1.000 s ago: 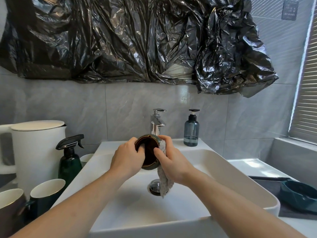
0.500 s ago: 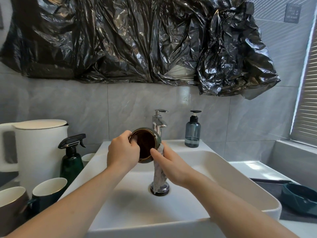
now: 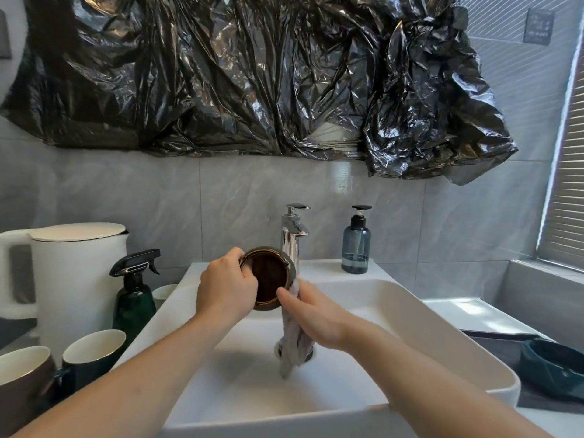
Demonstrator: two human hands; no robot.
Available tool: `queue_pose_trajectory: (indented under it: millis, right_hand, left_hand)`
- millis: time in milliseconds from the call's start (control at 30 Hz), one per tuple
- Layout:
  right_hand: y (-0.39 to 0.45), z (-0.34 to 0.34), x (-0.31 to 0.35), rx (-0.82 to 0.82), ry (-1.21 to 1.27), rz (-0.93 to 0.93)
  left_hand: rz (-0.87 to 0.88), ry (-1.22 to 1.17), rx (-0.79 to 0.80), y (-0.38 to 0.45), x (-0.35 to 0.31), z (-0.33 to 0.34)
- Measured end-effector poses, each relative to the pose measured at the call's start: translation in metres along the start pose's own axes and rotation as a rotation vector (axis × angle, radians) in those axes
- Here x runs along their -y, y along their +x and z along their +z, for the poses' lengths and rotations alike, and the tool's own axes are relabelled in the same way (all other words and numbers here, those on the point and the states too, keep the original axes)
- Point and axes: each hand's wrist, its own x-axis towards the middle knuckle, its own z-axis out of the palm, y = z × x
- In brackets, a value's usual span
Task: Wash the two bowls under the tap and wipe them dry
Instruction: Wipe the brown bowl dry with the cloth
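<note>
Brown bowl (image 3: pixel 268 279) held on its side over the sink (image 3: pixel 395 311), below the tap (image 3: pixel 294 235); left hand (image 3: pixel 226 290) grips its rim, right hand (image 3: pixel 311 314) pinches the cloth (image 3: pixel 292 346) against its lower edge. Looks mid-wipe (no water visible). Second bowl (image 3: pixel 553 368) sits on the right counter, apparently not yet wiped.

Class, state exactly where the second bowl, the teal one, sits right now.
In the head view the teal bowl sits at the far right on a dark mat, on the counter beside the white sink, away from both hands.
</note>
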Motion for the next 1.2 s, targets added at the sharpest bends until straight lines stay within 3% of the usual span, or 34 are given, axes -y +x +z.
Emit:
queue_pose_trajectory:
  millis: [100,300,733,1000,1100,1200]
  right_hand:
    - [0.001,0.004,0.000,-0.021,0.022,-0.010]
    - [0.004,-0.009,-0.003,-0.280,0.170,-0.074]
    - [0.005,-0.004,-0.009,-0.265,-0.032,-0.030]
    - [0.004,-0.002,-0.005,-0.177,0.084,0.015]
    - [-0.001,-0.001,-0.002,-0.077,0.059,0.037]
    - [-0.001,-0.003,-0.002,-0.131,0.041,0.010]
  left_hand:
    - [0.021,-0.046,-0.035,0.001,-0.004,-0.003]
    - [0.114,0.004,0.063,-0.009,-0.010,0.007]
    - [0.252,0.104,0.178,-0.009,-0.010,-0.001]
    - [-0.008,-0.013,0.070,-0.002,-0.003,0.005]
    - [-0.043,-0.033,0.089,-0.001,0.001,0.005]
    - [-0.034,-0.063,0.171,-0.002,0.002,0.006]
